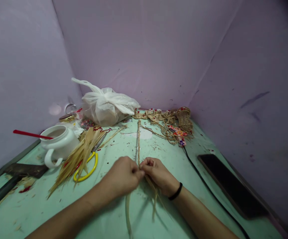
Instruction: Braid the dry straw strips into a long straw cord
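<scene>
Left of the cord [138, 142], scissors [96, 162] partly under straw [85, 149].

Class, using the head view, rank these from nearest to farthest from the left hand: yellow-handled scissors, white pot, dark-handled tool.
1. Yellow-handled scissors: just left of the left hand.
2. White pot: farther left, set back.
3. Dark-handled tool: farthest left.
</scene>
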{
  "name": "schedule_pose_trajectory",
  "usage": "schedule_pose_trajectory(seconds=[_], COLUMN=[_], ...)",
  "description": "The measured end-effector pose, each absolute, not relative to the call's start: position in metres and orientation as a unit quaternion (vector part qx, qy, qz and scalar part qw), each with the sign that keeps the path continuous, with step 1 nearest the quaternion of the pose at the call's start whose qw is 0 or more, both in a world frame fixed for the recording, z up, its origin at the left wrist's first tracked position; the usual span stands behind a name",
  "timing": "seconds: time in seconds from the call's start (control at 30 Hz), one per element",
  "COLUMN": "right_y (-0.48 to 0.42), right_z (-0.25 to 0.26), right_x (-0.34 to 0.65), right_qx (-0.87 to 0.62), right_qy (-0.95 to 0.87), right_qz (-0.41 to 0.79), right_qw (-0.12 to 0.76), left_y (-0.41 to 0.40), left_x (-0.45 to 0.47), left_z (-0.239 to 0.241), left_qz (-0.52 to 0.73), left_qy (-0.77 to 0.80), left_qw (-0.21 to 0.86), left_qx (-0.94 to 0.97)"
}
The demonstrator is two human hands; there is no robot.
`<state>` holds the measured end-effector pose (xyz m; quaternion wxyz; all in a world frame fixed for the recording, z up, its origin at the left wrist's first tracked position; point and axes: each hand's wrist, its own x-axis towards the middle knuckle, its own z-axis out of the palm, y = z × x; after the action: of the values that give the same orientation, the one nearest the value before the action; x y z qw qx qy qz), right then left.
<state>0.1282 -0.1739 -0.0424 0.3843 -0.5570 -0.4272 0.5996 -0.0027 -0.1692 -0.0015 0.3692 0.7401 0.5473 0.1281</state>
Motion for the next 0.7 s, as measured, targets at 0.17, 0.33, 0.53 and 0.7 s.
schedule_pose_trajectory(seconds=[0.17,0.33,0.53,0.7], right_y=[-0.173,-0.171,-0.172,-0.175], right_z=[-0.039,-0.043,-0.043,-0.041], right_x=[0.132,0.133,0.135,0.141], right_qx=[-0.488,-0.469,-0.525,-0.629], right_qy=[-0.424,-0.459,-0.566,-0.626], right_qz=[0.653,0.643,0.524,0.375], right_qw=[0.394,0.395,0.36,0.268], left_y=[-0.151,-0.151,-0.148,-0.152], left_x=[-0.006,-0.002,-0.002,0.001], left_z=[-0.005,-0.02,-0.024,-0.029], left_qz=[0.156,0.16,0.159,0.163], left_qy=[0.569,0.537,0.556,0.562], left_qw=[0.572,0.66,0.608,0.575], left_qx=[0.57,0.5,0.544,0.572])
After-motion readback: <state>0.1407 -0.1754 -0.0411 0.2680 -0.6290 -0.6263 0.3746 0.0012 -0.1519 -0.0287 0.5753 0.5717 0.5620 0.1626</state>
